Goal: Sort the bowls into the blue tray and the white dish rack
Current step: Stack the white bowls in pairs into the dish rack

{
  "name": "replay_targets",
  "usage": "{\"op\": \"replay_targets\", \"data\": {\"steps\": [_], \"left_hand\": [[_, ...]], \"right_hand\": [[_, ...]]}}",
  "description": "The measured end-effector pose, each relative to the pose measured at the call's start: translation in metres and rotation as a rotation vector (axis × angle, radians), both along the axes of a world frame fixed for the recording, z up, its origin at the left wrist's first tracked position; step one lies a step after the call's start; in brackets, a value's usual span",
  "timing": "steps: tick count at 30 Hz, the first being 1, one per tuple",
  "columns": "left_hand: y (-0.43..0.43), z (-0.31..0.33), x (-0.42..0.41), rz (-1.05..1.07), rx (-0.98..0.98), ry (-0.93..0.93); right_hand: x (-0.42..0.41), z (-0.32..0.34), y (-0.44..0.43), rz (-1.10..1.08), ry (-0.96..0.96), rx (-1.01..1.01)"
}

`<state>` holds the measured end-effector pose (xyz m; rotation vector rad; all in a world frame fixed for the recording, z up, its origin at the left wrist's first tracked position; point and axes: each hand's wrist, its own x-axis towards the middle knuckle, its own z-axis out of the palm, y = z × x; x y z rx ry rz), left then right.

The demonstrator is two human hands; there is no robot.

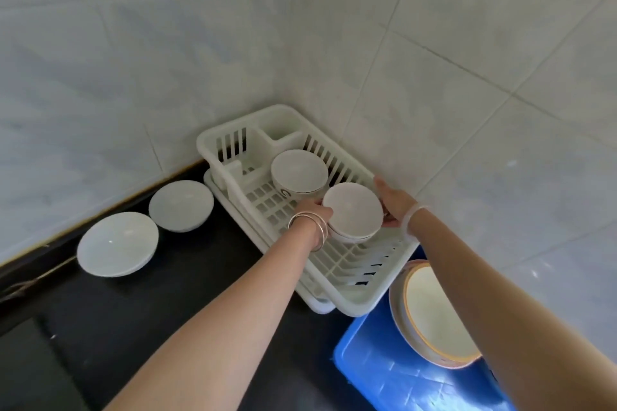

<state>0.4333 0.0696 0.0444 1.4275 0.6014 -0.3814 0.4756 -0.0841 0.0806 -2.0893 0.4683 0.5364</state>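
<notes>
A small white bowl (352,208) sits on top of another bowl inside the white dish rack (347,280). My left hand (312,208) grips its left side and my right hand (392,203) grips its right side. Behind it in the rack stands a second white bowl (298,172) with a thin dark band. Two wide white bowls (117,243) (180,205) rest on the black counter to the left. The blue tray (400,377) at the lower right holds a large bowl (434,314) with an orange rim, partly hidden by my right forearm.
The rack sits in the corner against the tiled walls (467,93). The black counter (150,310) stretches to the left and front. Bangles ring my left wrist and a pale bracelet my right.
</notes>
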Motion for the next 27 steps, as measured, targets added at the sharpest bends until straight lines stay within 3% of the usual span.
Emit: {"op": "replay_targets", "data": {"steps": [8,16,22,27], "left_hand": [[-0.019,-0.026,0.016,-0.152,0.14,0.076],[-0.018,-0.034,0.019,-0.134,0.104,0.1],[-0.019,-0.03,0.015,-0.14,0.051,0.109],[-0.018,-0.026,0.012,-0.189,0.057,0.098]], "right_hand": [[0.005,-0.034,-0.016,0.062,-0.037,-0.155],[0.008,-0.041,-0.016,0.247,-0.01,-0.332],[0.006,-0.041,-0.02,0.377,-0.116,-0.626],[0.002,-0.041,-0.02,0.44,-0.111,-0.661]]}}
